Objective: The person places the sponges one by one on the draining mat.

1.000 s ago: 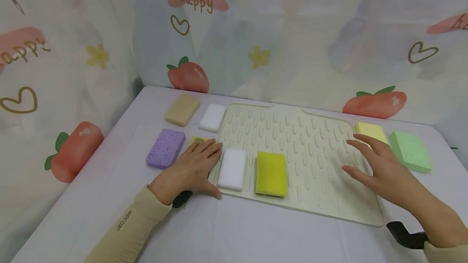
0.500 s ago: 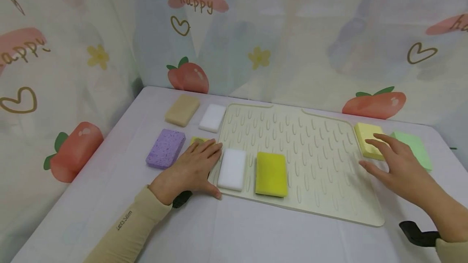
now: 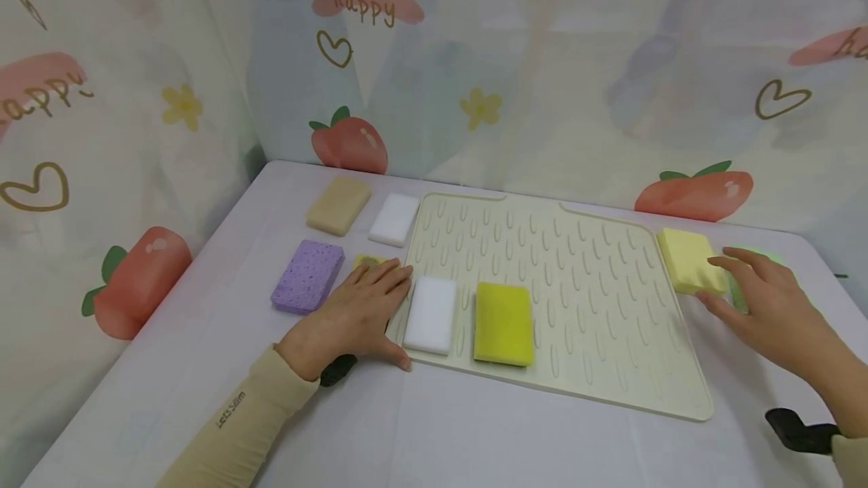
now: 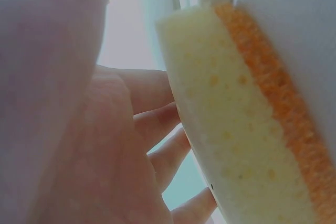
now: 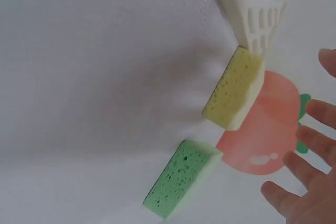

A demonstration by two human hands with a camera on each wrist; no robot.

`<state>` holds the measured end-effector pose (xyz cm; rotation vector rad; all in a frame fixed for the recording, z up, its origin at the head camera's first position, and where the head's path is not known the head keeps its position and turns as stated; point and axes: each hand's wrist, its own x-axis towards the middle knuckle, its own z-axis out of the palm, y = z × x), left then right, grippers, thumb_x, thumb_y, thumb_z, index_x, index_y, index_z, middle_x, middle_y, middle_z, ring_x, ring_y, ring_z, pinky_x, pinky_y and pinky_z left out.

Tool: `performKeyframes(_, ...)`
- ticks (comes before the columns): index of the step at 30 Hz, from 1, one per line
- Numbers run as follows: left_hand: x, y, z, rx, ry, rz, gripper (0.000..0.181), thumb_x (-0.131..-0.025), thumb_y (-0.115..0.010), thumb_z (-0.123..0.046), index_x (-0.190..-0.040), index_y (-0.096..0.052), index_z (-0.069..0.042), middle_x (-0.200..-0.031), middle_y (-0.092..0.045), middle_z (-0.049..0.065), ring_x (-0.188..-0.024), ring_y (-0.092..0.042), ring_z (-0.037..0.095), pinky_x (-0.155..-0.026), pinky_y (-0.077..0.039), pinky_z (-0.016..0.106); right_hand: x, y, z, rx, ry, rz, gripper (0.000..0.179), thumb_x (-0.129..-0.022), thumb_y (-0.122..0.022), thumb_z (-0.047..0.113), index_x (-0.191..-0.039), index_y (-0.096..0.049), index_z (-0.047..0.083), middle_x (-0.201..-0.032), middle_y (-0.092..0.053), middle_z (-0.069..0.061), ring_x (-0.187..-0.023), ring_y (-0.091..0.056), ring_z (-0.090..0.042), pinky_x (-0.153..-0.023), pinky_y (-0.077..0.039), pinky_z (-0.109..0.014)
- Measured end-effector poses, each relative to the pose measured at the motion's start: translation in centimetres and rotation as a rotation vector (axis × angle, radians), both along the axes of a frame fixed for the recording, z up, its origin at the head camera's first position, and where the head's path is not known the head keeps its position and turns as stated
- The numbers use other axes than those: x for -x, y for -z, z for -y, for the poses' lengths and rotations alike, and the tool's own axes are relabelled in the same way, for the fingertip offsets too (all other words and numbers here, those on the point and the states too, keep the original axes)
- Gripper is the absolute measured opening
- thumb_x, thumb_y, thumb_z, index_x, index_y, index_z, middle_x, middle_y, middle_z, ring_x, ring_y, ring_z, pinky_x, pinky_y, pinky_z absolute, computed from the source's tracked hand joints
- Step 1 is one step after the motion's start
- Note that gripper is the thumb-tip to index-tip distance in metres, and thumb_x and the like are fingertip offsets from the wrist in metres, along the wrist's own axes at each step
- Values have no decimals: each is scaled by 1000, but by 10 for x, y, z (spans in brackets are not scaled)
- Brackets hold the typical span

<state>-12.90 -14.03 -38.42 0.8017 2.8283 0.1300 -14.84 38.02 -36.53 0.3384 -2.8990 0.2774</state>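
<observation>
Pale yellow sponge (image 3: 688, 260): set at the right edge of the mat (image 3: 597, 285), seemingly reached for.
Right hand (image 3: 776, 311): fingers parted, nothing gripped.
Left hand (image 3: 358, 309): spread at the mat's left edge.
Next grip: sides probably to be pinched.

Green sponge (image 3: 738, 294) mostly hidden behind the right hand (image 3: 780, 315), head view.

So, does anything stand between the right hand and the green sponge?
Nothing visible does. The right hand hides part of the green sponge in the head view, but the right wrist view shows no object between them. The pale yellow sponge lies to one side.
</observation>
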Motion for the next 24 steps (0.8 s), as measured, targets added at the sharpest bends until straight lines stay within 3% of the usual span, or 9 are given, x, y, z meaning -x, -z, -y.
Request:
performKeyframes(9,-1,0,1,-3,5,3,118,-67,-75,-72,-153,-35,-3,-164,-26,9,-154,-14,31,-124,-16,55,8,-6,-10,-44,68,25,51,-91,-64,11,-132,-43,-11,-140,-32,-40,-118,-29,-60,-98,-30,-77)
performKeyframes(15,-1,0,1,2,6,-4,118,-67,-75,-73,-153,-35,-2,-164,-27,9,-154,-15,31,-123,-17,55,17,-6,-21,-65,77,39,49,-89,-63,9,-129,-44,-10,-134,-34,-41,-113,-30,-61,-90,-34,-78)
performKeyframes(24,0,-1,0,7,6,-9,119,-66,-75,-73,-153,-35,-3,-164,-27,9,-154,-15,30,-123,-16,54,28,-4,-34,-75,106,67,49,-87,-63,9,-127,-43,-13,-129,-33,-44,-108,-31,-63,-89,-33,-78)
